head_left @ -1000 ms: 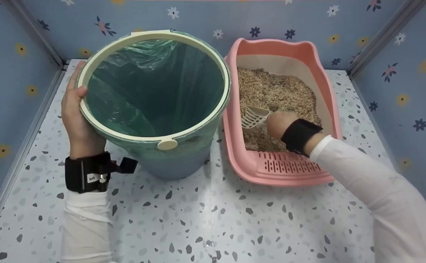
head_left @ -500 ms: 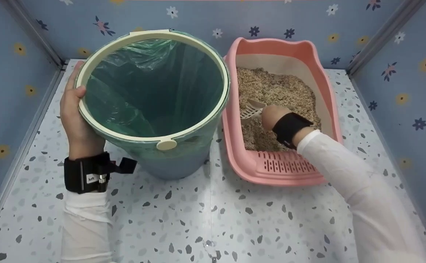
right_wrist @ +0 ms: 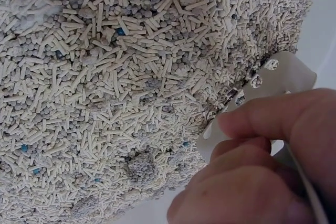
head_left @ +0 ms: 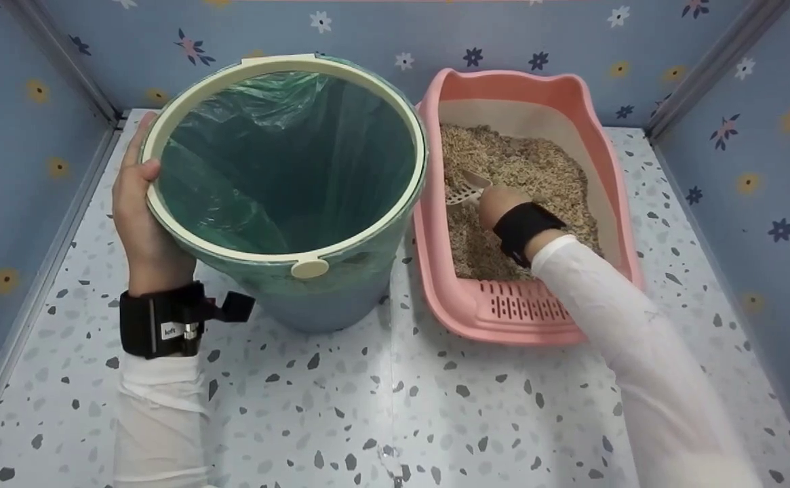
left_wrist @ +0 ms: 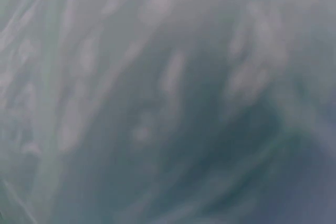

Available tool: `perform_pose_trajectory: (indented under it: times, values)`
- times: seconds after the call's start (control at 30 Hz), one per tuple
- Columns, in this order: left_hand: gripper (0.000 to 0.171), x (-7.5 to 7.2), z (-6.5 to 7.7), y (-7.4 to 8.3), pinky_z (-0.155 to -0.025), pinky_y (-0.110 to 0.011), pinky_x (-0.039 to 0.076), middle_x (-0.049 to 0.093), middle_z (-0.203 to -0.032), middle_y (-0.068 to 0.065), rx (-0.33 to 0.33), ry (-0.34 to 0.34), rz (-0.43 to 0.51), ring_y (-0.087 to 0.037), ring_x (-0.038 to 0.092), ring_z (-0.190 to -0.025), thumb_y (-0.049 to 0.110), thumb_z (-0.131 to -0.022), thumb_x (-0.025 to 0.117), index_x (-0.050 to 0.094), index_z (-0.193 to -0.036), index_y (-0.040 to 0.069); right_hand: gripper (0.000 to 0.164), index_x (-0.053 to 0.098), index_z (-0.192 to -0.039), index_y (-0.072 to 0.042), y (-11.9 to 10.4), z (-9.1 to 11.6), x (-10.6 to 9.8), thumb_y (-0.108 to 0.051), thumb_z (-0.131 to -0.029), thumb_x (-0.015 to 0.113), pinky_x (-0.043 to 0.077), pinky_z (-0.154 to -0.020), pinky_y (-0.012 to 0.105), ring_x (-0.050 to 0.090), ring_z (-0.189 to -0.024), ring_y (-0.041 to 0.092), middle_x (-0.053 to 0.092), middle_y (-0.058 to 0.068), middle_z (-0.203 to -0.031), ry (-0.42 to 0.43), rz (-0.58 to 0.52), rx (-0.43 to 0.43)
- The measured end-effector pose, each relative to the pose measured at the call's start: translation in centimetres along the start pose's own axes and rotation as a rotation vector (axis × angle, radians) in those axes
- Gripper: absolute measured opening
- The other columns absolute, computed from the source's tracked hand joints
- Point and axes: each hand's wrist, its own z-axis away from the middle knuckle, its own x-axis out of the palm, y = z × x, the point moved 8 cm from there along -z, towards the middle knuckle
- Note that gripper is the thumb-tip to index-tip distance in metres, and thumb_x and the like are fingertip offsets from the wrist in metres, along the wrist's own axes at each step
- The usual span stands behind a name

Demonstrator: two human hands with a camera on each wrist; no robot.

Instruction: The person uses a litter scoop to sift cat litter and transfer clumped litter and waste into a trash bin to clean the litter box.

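Note:
My left hand [head_left: 147, 224] grips the side of a trash bin [head_left: 320, 312], its thumb at the cream rim ring [head_left: 232, 254]. A green plastic bag [head_left: 218, 203] lines the bin; blurred plastic fills the left wrist view. On the right, my right hand [head_left: 500, 203] holds a pale slotted litter scoop [head_left: 466, 194] by its handle, low over the cat litter [head_left: 537, 166]. In the right wrist view, the scoop's blade [right_wrist: 294, 72] lies edge-down in the pellets, and a grey clump [right_wrist: 142, 167] shows among them nearby.
The pink litter box [head_left: 428, 237] stands just right of the bin, with a perforated front ledge [head_left: 527, 301]. Blue flowered panels [head_left: 367, 34] enclose the back and both sides. Speckled flooring [head_left: 435, 407] stretches in front.
My right hand and the scoop have moved through the litter toward the back of the box and slightly left. My left hand and the bin have stayed in place.

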Motion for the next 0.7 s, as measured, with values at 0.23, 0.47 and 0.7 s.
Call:
perform_pose_trajectory:
  times: [0.23,0.47,0.7]
  values:
    - [0.051,0.0,-0.1,0.1,-0.109,-0.033,0.033,0.042,-0.144,-0.005,-0.001,0.002,-0.003,-0.016,0.043,-0.131,0.004,-0.095,0.024,0.041,-0.142,0.011,0.024,0.068,-0.091,0.004,-0.2,-0.8,-0.2,-0.011,-0.094,0.049,0.054,-0.074,0.045,0.065,-0.085,0.034,0.067,0.023,-0.098,0.047,-0.021,-0.025]
    - [0.051,0.0,0.0,0.1,-0.11,-0.034,0.033,0.041,-0.144,-0.006,0.009,0.0,-0.003,-0.017,0.043,-0.131,0.003,-0.095,0.023,0.04,-0.143,0.01,0.019,0.066,-0.088,0.002,0.0,-1.6,-0.3,-0.008,-0.092,0.05,0.054,-0.071,0.045,0.064,-0.081,0.034,0.066,0.023,-0.095,0.118,-0.089,-0.025]
    - [0.051,0.0,-0.1,0.1,-0.11,-0.034,0.033,0.042,-0.144,-0.006,0.002,0.004,0.007,-0.017,0.043,-0.131,0.003,-0.095,0.023,0.041,-0.142,0.009,0.019,0.065,-0.089,0.002,0.6,-2.3,-0.1,-0.008,-0.093,0.05,0.055,-0.07,0.049,0.064,-0.079,0.036,0.065,0.022,-0.093,0.171,-0.127,0.009]
